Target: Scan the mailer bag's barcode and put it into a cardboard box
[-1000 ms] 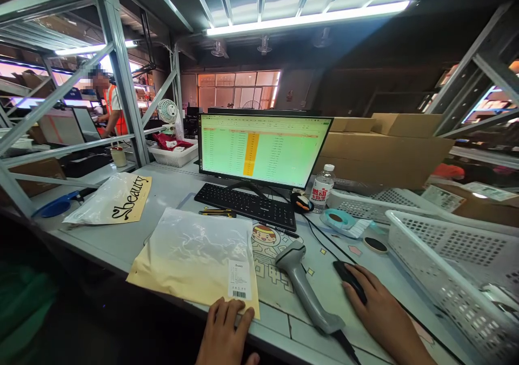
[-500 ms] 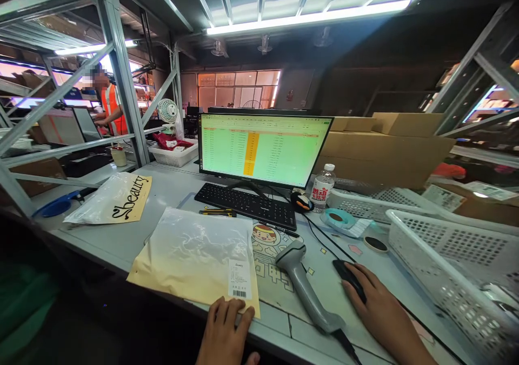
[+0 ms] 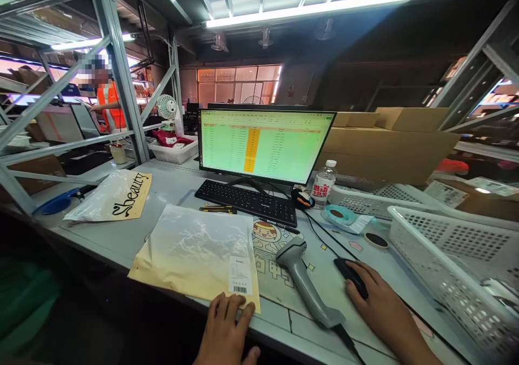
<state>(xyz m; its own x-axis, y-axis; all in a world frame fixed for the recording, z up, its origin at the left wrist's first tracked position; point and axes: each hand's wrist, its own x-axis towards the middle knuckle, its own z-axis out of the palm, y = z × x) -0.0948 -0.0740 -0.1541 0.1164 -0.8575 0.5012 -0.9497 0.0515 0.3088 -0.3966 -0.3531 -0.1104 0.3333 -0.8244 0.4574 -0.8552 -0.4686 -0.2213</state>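
My right hand (image 3: 379,306) rests on a black computer mouse (image 3: 348,276) on the desk. My left hand (image 3: 227,330) lies flat at the desk's near edge, fingertips on the lower corner of a clear-and-yellow packaged bag (image 3: 194,254) with a barcode label (image 3: 239,276). Between my hands lies a grey barcode scanner (image 3: 306,289). Beyond them stand a black keyboard (image 3: 247,201) and a monitor (image 3: 263,146) showing a green spreadsheet.
A second bag marked "Sbeauty" (image 3: 115,196) lies at left. White plastic baskets (image 3: 450,257) fill the right side, with a water bottle (image 3: 323,184), tape rolls (image 3: 338,216) and cardboard boxes (image 3: 385,143) behind. A person in an orange vest (image 3: 107,105) works beyond the metal shelving (image 3: 117,73).
The view tilted slightly upward. My hands stay on the bag and the mouse. The person in the orange vest shifted a little to the left.
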